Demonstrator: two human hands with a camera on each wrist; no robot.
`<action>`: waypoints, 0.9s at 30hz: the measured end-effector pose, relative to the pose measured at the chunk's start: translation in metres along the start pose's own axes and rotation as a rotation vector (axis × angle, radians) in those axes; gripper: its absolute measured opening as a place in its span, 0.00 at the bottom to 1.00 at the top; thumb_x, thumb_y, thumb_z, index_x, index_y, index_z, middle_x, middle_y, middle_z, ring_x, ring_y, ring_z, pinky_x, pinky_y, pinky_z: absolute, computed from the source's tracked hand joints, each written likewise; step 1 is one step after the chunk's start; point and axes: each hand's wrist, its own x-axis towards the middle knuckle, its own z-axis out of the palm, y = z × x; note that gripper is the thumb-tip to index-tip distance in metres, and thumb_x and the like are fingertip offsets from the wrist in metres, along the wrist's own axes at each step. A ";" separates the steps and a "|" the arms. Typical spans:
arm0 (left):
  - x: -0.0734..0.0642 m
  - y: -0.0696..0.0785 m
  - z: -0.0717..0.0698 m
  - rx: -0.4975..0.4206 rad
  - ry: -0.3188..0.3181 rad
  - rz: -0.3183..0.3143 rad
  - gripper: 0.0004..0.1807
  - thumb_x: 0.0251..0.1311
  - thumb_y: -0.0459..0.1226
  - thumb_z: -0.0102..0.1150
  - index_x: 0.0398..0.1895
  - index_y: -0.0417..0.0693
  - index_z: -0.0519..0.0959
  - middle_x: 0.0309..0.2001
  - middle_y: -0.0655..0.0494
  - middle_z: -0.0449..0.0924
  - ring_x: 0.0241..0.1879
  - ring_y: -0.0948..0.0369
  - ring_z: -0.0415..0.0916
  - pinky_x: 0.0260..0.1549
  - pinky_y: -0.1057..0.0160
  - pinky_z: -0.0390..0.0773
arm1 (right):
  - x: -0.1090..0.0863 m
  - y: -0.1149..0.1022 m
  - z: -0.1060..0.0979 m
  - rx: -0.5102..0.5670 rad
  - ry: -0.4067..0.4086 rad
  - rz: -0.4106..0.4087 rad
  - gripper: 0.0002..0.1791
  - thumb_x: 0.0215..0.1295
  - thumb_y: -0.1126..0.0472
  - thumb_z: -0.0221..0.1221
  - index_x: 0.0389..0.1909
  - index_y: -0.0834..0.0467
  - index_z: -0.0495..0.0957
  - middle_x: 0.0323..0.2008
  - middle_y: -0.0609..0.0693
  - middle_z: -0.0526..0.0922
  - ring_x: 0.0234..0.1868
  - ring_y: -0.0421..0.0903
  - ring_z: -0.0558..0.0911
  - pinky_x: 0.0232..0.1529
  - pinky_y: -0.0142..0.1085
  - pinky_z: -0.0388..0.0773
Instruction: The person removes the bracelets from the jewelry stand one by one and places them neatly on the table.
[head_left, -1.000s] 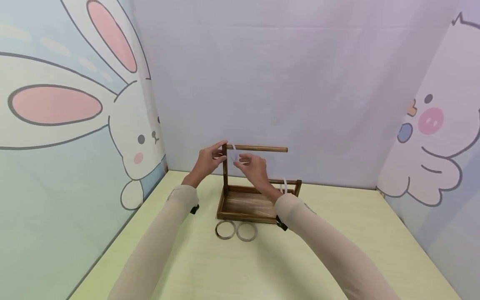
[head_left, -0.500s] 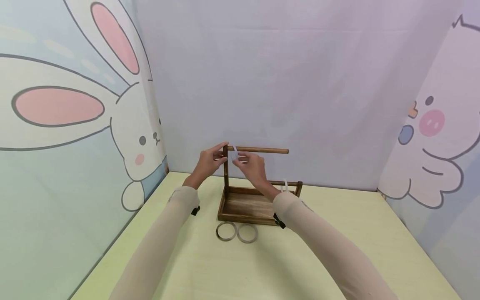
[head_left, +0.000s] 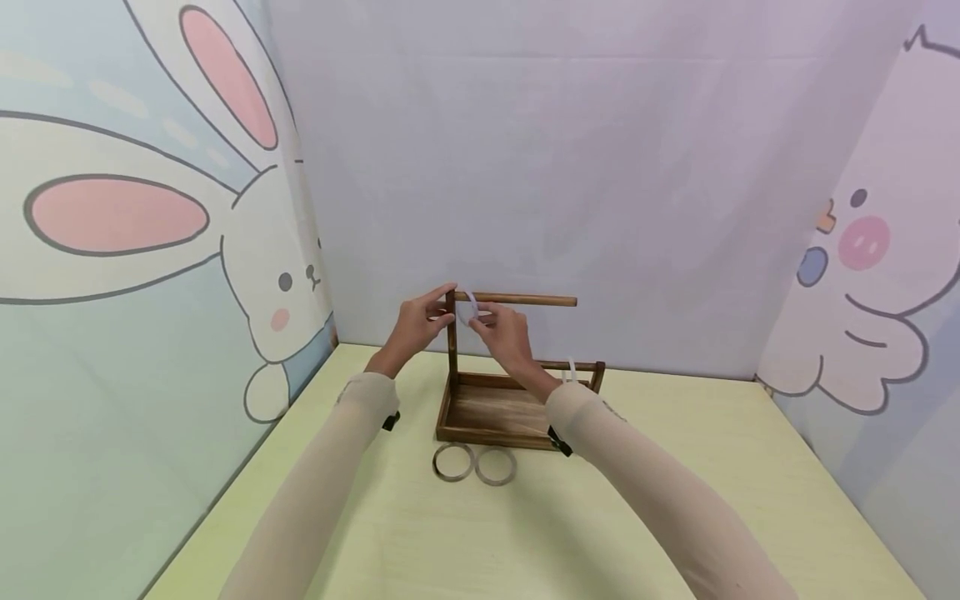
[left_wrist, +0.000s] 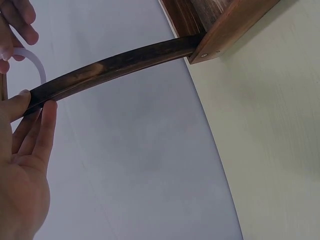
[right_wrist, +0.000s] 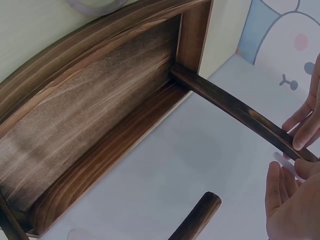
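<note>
My left hand [head_left: 412,323] grips the top of the upright post [left_wrist: 115,67] of a dark wooden display stand, thumb on one side and fingers on the other. My right hand [head_left: 507,336] pinches a pale, translucent bangle [head_left: 473,303] close to that post, at the inner end of the stand's upper rod [head_left: 525,299]. In the left wrist view, the bangle [left_wrist: 37,64] curves from the right hand's fingers to the post. Whether it encircles the rod is hard to tell. Another whitish bangle [head_left: 572,368] hangs on the lower rod [head_left: 553,365], partly behind the right wrist.
Two greyish bangles, one at left [head_left: 434,463] and one at right [head_left: 514,467], lie flat before the stand's tray base [head_left: 487,437] on the pale yellow table [head_left: 450,542]. A plain cloth backdrop [head_left: 570,167] rises close behind. Cartoon-printed side panels flank the table.
The right hand has shifted slightly and turned the bangle, which now shows a more rounded curve near the post. My left hand keeps its hold on the post.
</note>
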 end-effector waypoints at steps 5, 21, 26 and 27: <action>-0.001 0.000 0.000 -0.007 0.002 -0.005 0.34 0.66 0.25 0.66 0.75 0.51 0.73 0.61 0.36 0.81 0.51 0.45 0.86 0.47 0.52 0.88 | -0.001 0.001 -0.002 -0.001 -0.008 -0.002 0.17 0.71 0.60 0.67 0.58 0.61 0.84 0.44 0.58 0.90 0.44 0.49 0.91 0.44 0.44 0.89; -0.001 0.000 0.002 0.000 -0.007 -0.008 0.35 0.66 0.25 0.66 0.76 0.52 0.72 0.59 0.37 0.82 0.51 0.47 0.87 0.46 0.53 0.88 | -0.004 0.014 -0.018 -0.032 -0.034 0.024 0.19 0.73 0.60 0.66 0.62 0.61 0.82 0.45 0.58 0.90 0.45 0.49 0.91 0.45 0.43 0.88; 0.000 0.000 0.001 0.000 -0.012 -0.028 0.35 0.66 0.26 0.66 0.76 0.52 0.71 0.59 0.38 0.83 0.52 0.48 0.87 0.47 0.53 0.87 | -0.006 0.016 -0.027 -0.017 -0.040 0.028 0.20 0.73 0.63 0.65 0.62 0.62 0.82 0.46 0.59 0.90 0.46 0.50 0.91 0.46 0.44 0.88; 0.000 0.000 0.001 0.001 -0.012 -0.033 0.35 0.67 0.26 0.66 0.76 0.53 0.71 0.59 0.38 0.83 0.52 0.48 0.86 0.48 0.53 0.87 | -0.006 0.017 -0.029 -0.015 -0.041 0.029 0.20 0.73 0.63 0.65 0.63 0.63 0.82 0.47 0.59 0.90 0.46 0.50 0.91 0.46 0.43 0.88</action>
